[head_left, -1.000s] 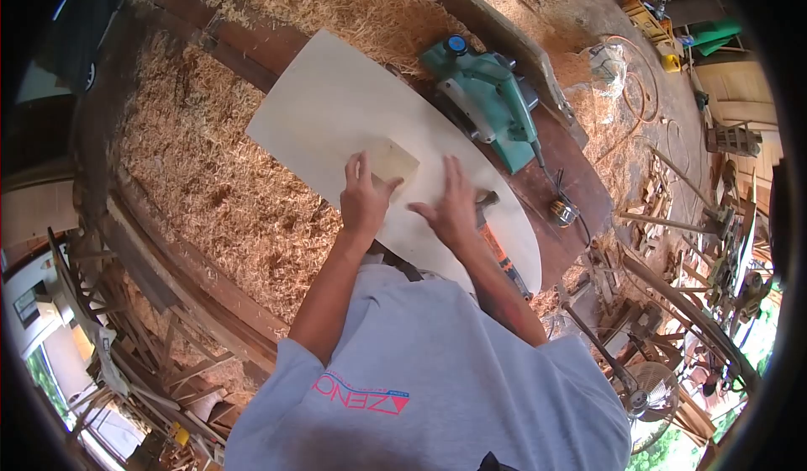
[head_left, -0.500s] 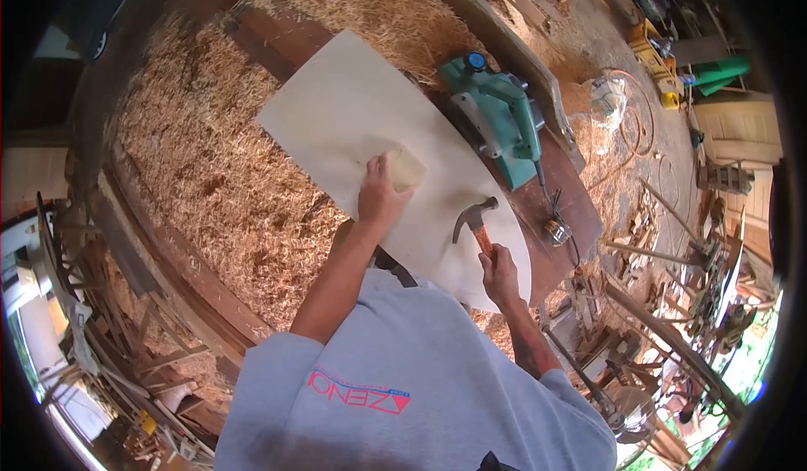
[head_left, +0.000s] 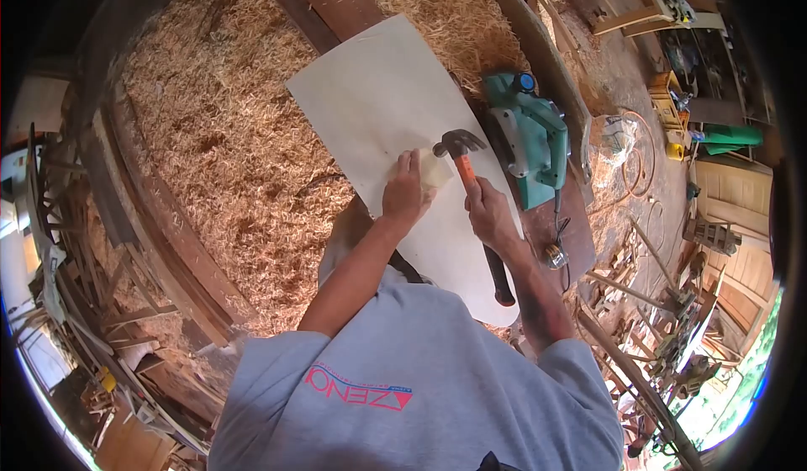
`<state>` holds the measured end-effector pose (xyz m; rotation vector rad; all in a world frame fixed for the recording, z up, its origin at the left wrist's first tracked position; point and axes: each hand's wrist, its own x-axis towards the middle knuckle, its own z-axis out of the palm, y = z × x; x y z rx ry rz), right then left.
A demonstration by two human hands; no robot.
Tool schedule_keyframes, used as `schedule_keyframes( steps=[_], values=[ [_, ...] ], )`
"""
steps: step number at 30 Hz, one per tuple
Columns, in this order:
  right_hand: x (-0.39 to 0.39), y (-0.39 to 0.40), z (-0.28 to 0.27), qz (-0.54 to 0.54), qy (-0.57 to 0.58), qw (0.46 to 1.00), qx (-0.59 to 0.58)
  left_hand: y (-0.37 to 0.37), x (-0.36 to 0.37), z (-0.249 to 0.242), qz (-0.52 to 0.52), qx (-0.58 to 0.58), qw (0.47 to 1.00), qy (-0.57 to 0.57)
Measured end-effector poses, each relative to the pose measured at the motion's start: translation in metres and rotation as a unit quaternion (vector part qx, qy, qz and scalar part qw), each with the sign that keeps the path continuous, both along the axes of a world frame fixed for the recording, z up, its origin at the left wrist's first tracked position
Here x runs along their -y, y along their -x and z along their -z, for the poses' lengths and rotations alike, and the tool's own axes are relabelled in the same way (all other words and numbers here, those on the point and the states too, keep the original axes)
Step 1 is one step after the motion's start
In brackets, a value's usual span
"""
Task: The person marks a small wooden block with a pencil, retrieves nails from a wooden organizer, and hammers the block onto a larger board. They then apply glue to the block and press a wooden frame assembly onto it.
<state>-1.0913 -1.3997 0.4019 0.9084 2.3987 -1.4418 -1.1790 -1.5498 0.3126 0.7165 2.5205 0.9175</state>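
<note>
On the pale board (head_left: 378,92), the left hand (head_left: 405,195) still pins the small block (head_left: 435,168), while the right hand (head_left: 490,216), now fisted round the hammer (head_left: 458,147), has brought it over the block, poised to strike.

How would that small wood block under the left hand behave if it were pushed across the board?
The small wood block looks flat-faced and stiff, so it would likely slide, not roll. It seems light for its size; the left hand pins it easily. The pale board looks smooth, so it may skid.
</note>
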Motion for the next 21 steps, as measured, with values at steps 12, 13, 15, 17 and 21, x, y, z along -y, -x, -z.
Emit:
schedule_keyframes(
  steps=[12, 13, 15, 17, 21],
  values=[
    [0.012, 0.005, -0.024, 0.024, -0.08, 0.991, -0.101, -0.006, -0.005, 0.009, -0.023, -0.052, 0.998, -0.03],
    [0.007, 0.008, -0.023, 0.019, -0.077, 0.99, -0.113, 0.002, -0.011, 0.007, -0.03, -0.055, 0.998, -0.032],
    [0.008, 0.014, -0.057, 0.047, -0.032, 0.986, -0.157, -0.005, -0.007, -0.001, -0.031, 0.001, 0.999, -0.023],
    [0.012, 0.018, -0.078, 0.062, -0.059, 0.976, -0.2, -0.004, -0.006, -0.003, -0.026, 0.0, 1.0, -0.008],
    [0.01, 0.001, 0.0, -0.024, -0.078, 0.996, -0.046, -0.003, -0.005, -0.004, -0.02, 0.021, 0.999, -0.017]
  ],
)
